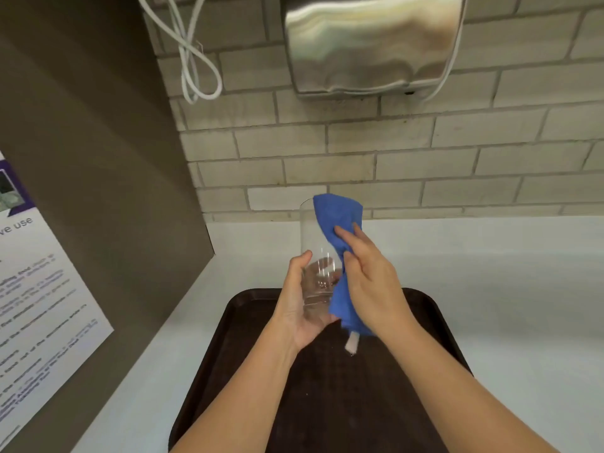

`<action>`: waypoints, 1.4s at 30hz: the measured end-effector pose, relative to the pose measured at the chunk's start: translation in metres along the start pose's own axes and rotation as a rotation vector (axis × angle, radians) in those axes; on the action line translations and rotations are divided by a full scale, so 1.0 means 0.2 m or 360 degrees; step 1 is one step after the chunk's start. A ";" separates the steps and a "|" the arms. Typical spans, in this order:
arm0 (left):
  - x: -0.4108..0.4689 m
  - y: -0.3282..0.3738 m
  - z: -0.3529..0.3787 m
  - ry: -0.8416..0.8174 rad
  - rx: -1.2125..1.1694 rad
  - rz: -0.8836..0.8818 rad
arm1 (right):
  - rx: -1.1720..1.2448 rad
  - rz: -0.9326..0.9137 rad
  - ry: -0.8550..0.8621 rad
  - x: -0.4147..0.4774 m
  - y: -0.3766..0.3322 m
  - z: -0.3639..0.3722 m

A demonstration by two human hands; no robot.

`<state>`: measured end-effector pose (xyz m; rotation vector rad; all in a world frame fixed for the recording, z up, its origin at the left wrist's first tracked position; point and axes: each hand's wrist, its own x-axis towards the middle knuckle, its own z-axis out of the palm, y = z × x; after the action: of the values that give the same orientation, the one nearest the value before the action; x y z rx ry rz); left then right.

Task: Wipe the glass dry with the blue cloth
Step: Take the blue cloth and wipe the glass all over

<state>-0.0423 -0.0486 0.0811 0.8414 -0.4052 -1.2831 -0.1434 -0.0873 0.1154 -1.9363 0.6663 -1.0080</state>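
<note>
Over the dark brown plastic tray [248,371] on the white counter [506,305], the left hand [299,308] is wrapped around the base of a tall clear drinking glass [315,256], holding it up, mouth pointing away. Right hand [372,282] has the crumpled blue cloth [340,220] pressed flat against the glass's right side, fingers mostly straight. Cloth's white tag [352,342] dangles below. Steel wall unit [369,44] sits up on the brick.
</note>
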 end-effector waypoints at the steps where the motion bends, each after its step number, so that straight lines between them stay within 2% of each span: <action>1: 0.00 -0.01 0.00 -0.0014 -0.0045 -0.0012 | 0.0027 0.0007 0.0033 0.05 -0.01 -0.01; 5: 0.02 -0.03 0.01 -0.0013 -0.0219 -0.0019 | 0.0348 0.0192 0.0140 0.20 -0.04 -0.05; 10: 0.02 -0.03 0.02 0.0056 -0.0203 0.0058 | 0.0622 0.0393 0.0151 0.19 0.01 -0.03; 14: 0.03 -0.05 0.03 0.0151 0.0031 0.0085 | 0.0616 0.0451 0.0167 0.17 0.06 -0.01; 18: 0.03 -0.03 0.06 0.0413 0.0471 0.0239 | 0.0527 0.0419 0.0272 0.17 0.07 -0.02; 21: 0.03 -0.01 0.08 0.0500 0.0776 0.0276 | 0.0497 0.0384 0.0321 0.17 0.06 -0.02; 24: 0.04 0.00 0.09 0.0512 0.0884 0.0265 | 0.0511 0.0362 0.0314 0.18 0.04 -0.01; 27: 0.05 0.01 0.09 0.0471 0.0780 0.0246 | 0.0589 0.0417 0.0269 0.22 0.01 -0.01; 31: 0.04 0.03 0.09 0.0499 0.0628 0.0470 | 0.0741 0.0630 0.0139 0.23 0.03 -0.02; 35: 0.05 0.07 0.11 0.0640 0.0577 0.0848 | 0.0891 0.0895 -0.0008 0.14 0.10 0.04; 39: 0.04 0.05 0.09 0.0643 0.0811 0.1078 | 0.1490 0.1204 -0.0023 0.07 0.13 0.07; 42: 0.04 0.01 0.05 0.0614 0.0992 0.1179 | 0.1672 0.1200 -0.0016 0.02 0.13 0.06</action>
<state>-0.0457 -0.0598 0.0865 1.2718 -0.7345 -0.2814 -0.1327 -0.0981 0.0899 -0.6743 0.5985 -0.6321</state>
